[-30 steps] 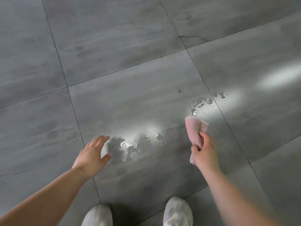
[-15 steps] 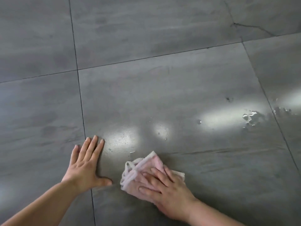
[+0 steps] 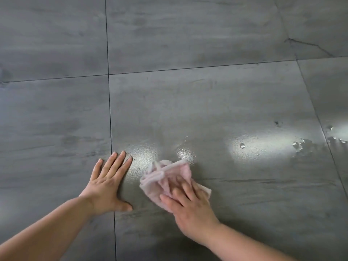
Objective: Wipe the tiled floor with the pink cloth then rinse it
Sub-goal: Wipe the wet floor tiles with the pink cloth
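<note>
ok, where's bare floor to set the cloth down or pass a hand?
Free: tile left of the grout line, beyond the left hand; far tiles toward the crack; floor right of the right hand, short of the droplets. Crowded: the two hands and cloth sit close together, bottom centre.

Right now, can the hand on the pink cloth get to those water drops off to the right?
Probably yes. The right hand presses the pink cloth flat, and only bare tile lies between it and the water drops.
</note>
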Action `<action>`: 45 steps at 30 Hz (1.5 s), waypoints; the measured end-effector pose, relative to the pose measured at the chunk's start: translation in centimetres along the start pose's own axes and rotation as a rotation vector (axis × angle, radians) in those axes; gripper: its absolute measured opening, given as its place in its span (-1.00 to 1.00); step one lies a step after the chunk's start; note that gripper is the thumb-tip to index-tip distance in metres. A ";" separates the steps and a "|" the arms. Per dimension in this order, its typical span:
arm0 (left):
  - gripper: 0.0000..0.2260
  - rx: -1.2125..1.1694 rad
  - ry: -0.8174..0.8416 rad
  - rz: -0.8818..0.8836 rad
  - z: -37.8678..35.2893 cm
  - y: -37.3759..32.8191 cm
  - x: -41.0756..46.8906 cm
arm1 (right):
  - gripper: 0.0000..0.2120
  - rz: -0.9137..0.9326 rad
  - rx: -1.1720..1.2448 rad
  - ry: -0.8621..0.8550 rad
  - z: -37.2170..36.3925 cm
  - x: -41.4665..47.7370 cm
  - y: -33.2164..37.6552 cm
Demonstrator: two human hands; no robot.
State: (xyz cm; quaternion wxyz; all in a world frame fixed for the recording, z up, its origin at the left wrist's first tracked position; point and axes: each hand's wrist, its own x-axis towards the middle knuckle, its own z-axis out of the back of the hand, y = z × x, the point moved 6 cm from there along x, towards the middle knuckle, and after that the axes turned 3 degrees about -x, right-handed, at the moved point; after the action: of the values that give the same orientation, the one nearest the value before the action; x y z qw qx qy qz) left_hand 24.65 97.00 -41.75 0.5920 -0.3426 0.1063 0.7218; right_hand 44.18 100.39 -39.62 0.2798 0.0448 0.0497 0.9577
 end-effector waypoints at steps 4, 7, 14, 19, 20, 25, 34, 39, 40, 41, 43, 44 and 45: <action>0.18 -0.092 0.000 -0.013 0.7 -0.3 -0.5 | -0.46 0.080 -0.100 0.022 -0.1 5.8 -3.7; 0.22 -0.119 -0.004 -0.021 0.8 -0.2 -0.6 | -0.50 -0.240 -0.102 0.160 0.4 6.7 -12.0; 0.19 0.028 0.046 -0.054 -0.1 0.7 -0.4 | -0.50 -0.559 -0.042 0.113 1.1 1.7 -10.8; 0.18 0.153 0.000 -0.042 0.8 -0.2 -0.4 | -0.49 0.103 0.014 0.244 -0.3 0.2 -1.6; 0.23 0.108 0.013 -0.012 1.1 -0.6 -0.3 | -0.49 0.093 -0.024 0.272 0.2 0.3 -3.8; 0.27 -0.280 -0.143 0.148 2.9 -4.6 0.0 | -0.45 -0.690 0.028 0.211 3.9 -3.8 -20.5; -0.35 -0.345 -0.308 0.029 6.6 -18.9 11.5 | -0.53 -0.387 0.039 0.084 3.2 -5.1 -16.7; -0.28 -0.268 -0.313 0.160 4.6 -19.7 12.9 | -0.55 -0.778 0.044 0.127 3.7 -16.4 -27.1; -0.26 -0.243 -0.306 0.160 4.4 -19.6 12.9 | -0.51 -0.924 0.072 0.111 4.2 -19.4 -28.8; -0.25 -0.233 -0.299 0.155 4.3 -19.7 13.1 | -0.44 -1.093 0.114 0.073 4.9 -22.2 -30.4; -0.25 -0.239 -0.307 0.169 4.3 -19.7 12.8 | -0.30 -1.428 0.152 -0.069 6.6 -25.8 -33.0; -0.25 -0.240 -0.309 0.174 4.4 -19.8 12.7 | -0.30 -1.579 0.167 -0.099 6.9 -26.6 -34.3; -0.24 -0.235 -0.309 0.172 4.5 -20.0 12.7 | -0.35 -1.706 0.176 -0.128 7.0 -26.5 -35.8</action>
State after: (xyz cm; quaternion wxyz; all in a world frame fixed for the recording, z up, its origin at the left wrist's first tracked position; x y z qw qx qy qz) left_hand 40.77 114.99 -41.29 0.4935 -0.2845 -0.0419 0.8208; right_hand 86.27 116.52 -38.49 0.9018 0.0676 0.1245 0.4083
